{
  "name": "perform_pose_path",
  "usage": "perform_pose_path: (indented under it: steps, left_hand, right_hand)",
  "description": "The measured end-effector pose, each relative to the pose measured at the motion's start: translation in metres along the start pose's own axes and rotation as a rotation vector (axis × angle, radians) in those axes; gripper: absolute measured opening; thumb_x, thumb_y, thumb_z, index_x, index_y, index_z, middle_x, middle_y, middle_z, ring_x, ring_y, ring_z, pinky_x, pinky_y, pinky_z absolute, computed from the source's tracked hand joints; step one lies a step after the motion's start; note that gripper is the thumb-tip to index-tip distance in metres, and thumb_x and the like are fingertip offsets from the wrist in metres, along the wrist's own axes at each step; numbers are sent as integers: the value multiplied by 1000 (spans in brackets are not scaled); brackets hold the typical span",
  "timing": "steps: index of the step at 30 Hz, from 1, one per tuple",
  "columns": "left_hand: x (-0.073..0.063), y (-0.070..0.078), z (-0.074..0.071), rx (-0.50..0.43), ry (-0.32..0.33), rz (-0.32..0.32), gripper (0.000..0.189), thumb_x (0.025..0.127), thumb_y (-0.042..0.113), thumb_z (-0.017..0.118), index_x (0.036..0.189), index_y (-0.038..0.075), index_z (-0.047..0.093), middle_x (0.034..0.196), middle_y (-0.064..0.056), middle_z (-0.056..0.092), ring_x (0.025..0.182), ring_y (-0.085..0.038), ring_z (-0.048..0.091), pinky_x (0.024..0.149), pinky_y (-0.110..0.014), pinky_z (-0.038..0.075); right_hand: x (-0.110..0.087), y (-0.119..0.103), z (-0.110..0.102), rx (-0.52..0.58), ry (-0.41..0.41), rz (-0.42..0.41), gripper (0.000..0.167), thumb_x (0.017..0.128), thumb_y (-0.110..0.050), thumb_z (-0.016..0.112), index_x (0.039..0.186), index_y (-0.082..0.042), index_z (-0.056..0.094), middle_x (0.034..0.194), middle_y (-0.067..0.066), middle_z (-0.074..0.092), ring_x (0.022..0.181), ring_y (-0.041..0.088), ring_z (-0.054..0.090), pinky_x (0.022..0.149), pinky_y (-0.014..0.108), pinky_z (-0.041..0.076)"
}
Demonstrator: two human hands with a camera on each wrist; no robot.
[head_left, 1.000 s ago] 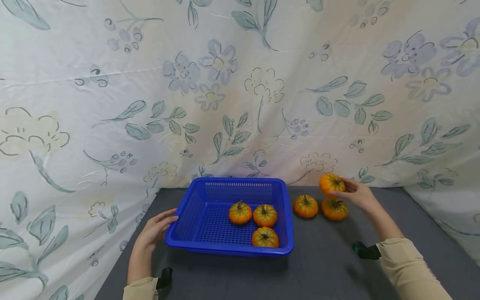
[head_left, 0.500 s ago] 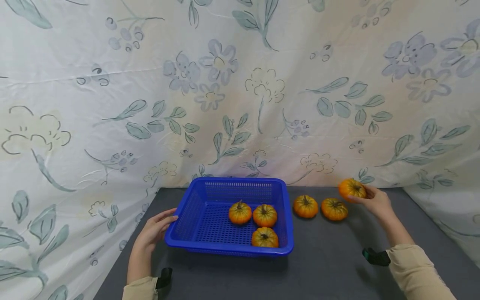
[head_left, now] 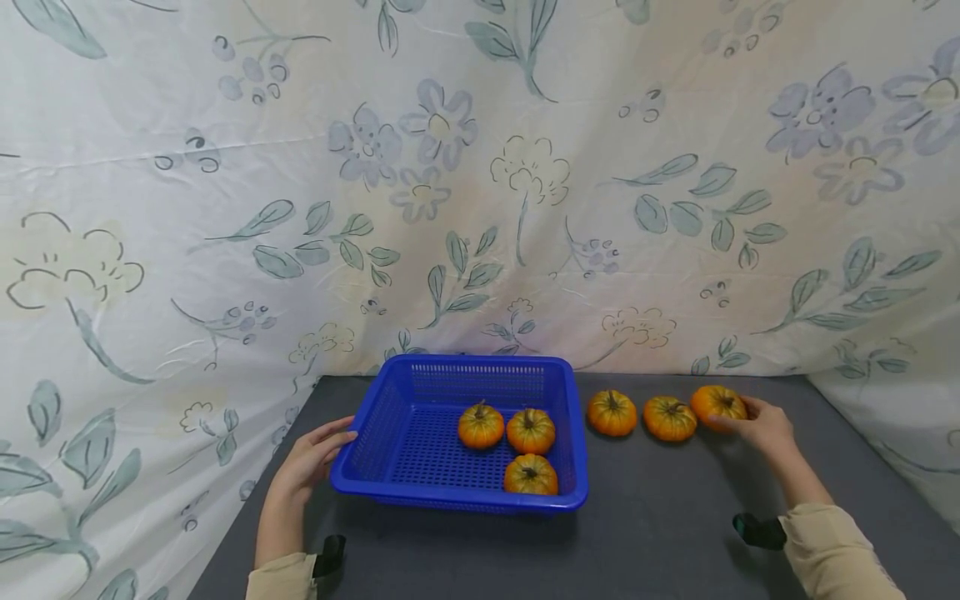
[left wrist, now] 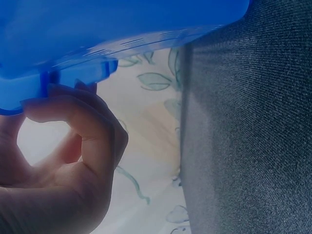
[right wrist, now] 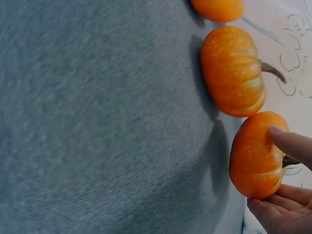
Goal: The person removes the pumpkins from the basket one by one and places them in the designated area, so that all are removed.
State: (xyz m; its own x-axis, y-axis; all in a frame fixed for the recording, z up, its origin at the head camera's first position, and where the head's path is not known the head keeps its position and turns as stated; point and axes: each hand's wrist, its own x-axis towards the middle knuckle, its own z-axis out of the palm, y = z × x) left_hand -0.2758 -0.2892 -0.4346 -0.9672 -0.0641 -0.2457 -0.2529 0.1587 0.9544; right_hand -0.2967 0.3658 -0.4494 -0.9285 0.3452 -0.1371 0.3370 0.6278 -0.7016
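With thumb and fingers my right hand (head_left: 771,432) holds a small orange pumpkin (head_left: 716,406), at the right end of a row at the back of the table. In the right wrist view, my thumb presses this pumpkin (right wrist: 256,156) near its stem and the fingers support its lower end. A second pumpkin (head_left: 670,418) sits close to its left, and a third pumpkin (head_left: 612,413) stands nearer the basket. My left hand (head_left: 303,462) is at the left side of the blue plastic basket (head_left: 465,497); the left wrist view shows its curled fingers (left wrist: 68,105) gripping the rim.
Inside the basket, toward its right, sit three more pumpkins: one at the middle (head_left: 480,427), one beside it (head_left: 530,431) and one in front (head_left: 530,475). A flower-printed cloth (head_left: 450,250) hangs behind the dark grey tabletop (head_left: 637,533).
My right hand has carried its pumpkin rightward from above the middle pumpkin, then lowered it to the right end of the row. The left hand and basket stay put.
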Motion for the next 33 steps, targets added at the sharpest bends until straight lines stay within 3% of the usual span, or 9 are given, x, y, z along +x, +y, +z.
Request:
perform_pose_path:
  steps: [15, 24, 33]
  left_hand:
    - [-1, 2, 0, -6, -2, 5, 66, 92, 30, 68, 147, 5, 42, 113, 4, 68, 93, -8, 68, 78, -31, 57]
    - [-2, 3, 1, -5, -3, 10, 67, 91, 30, 69, 146, 5, 42, 116, 1, 68, 94, -9, 68, 79, -32, 57]
    - [1, 1, 2, -3, 12, 13, 66, 90, 29, 69, 146, 5, 43, 110, 6, 69, 92, -7, 68, 79, -30, 56]
  right_hand:
    - [-2, 7, 3, -75, 11, -1, 91, 87, -39, 69, 144, 17, 25, 145, 44, 23, 133, 58, 23, 111, 65, 24]
    - [-5, 6, 5, -33, 54, 29, 84, 89, -33, 67, 145, 14, 25, 146, 42, 23, 134, 57, 22, 112, 64, 23]
    - [-7, 9, 7, -34, 27, 2, 87, 91, -35, 65, 147, 14, 20, 147, 42, 20, 133, 58, 22, 110, 65, 25]
